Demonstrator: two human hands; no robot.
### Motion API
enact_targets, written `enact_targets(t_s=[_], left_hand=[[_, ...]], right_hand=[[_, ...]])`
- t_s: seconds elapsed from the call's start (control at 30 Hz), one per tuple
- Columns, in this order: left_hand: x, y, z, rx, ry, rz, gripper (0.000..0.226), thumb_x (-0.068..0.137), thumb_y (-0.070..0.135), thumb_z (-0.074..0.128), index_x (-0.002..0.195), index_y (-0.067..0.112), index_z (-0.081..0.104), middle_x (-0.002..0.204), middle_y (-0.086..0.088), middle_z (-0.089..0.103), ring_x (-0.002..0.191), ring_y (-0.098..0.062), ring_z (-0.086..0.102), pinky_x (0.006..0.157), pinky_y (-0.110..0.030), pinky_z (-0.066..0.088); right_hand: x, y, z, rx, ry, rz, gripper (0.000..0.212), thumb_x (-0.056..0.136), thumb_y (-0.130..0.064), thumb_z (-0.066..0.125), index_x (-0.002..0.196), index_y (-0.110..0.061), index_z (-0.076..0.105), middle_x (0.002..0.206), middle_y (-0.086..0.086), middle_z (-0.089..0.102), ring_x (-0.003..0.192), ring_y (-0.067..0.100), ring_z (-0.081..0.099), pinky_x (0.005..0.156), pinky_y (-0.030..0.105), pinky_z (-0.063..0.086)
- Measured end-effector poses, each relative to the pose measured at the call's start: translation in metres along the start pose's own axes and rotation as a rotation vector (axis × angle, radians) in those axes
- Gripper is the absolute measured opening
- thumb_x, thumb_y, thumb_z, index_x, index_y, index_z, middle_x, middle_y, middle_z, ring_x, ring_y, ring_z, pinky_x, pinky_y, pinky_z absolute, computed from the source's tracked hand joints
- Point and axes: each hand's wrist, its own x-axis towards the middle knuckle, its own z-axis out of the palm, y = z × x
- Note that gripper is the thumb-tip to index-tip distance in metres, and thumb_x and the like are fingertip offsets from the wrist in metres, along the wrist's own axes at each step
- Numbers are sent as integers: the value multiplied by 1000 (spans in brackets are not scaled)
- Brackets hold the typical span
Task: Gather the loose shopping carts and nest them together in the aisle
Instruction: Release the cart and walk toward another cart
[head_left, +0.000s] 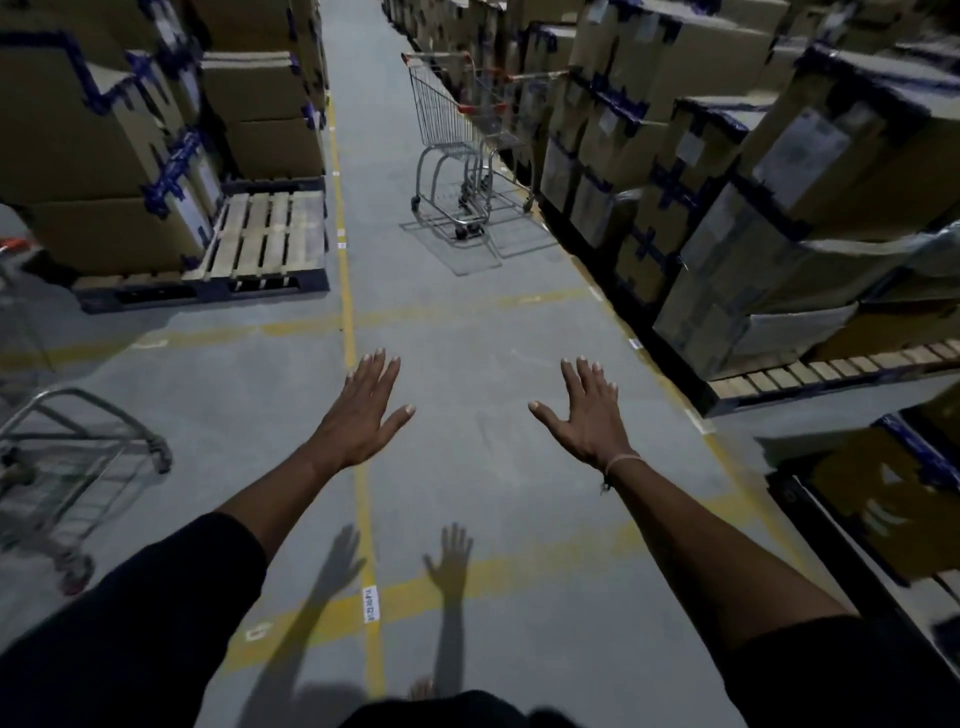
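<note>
Both hands reach forward, palms down, fingers straight and spread, holding nothing: the left hand and the right hand hover level with each other above the grey floor. The carts ahead stand well apart from the hands, straight up the aisle and a little to the right, close against the stacked boxes. They look like two carts already pushed partly into one another, long axis running along the aisle, red handles to the right and far side; the right hand is slightly nearer their line. A third cart sits at the left edge, near the left arm and cut off by the frame, so its handle and heading are hard to make out. The far carts' rear ends are partly hidden against the boxes, and the dim light blurs the wire detail.
</note>
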Motion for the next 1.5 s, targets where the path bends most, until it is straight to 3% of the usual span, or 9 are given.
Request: enact_targets(t_s=[0.2,0.37,0.83,1.0,1.2,1.5], left_hand=[[113,-50,-16,30,-36,40,88,95,74,20,165,25,-2,171,1,-16,156,-17,-19,124,-34,-8],[214,-96,-9,40,-38,14,86,97,71,21,165,24,-3,170,1,-18,156,-17,-20,126,-37,-7],[528,-186,-51,41,106,-91,81,103,63,29,165,20,-1,170,1,-19,154,-14,-24,123,-32,-10],[613,-225,-46,12,108,-119,87,97,70,21,165,19,1,170,-1,-17,155,-16,-21,124,-35,-8],[736,-300,-47,-15,112,-101,79,105,59,35,164,23,-3,170,1,-19,156,-17,-20,127,-40,-4],[947,-440,-90,-21,39,-67,91,94,75,18,164,22,-3,169,2,-21,156,-17,-20,127,-40,-2]], right_hand=[[115,-10,18,35,4,53,96,97,-75,48,170,-23,13,178,5,0,164,26,-8,131,52,-7],[230,5,36,41,-14,52,97,97,-76,48,170,-23,13,178,5,0,164,27,-7,130,52,-6],[601,11,17,11,-62,-65,98,96,-75,50,170,-23,12,178,5,-1,164,27,-7,130,52,-5],[710,1,21,-10,-81,-123,114,82,-91,35,170,-22,15,178,6,2,164,28,-5,131,53,-4],[852,-11,45,-39,-73,-140,109,84,-86,36,170,-21,16,178,7,3,164,29,-4,130,53,-4],[1074,-48,96,-23,-63,-72,117,80,-94,29,170,-21,14,178,6,1,164,29,-4,131,53,-4]])
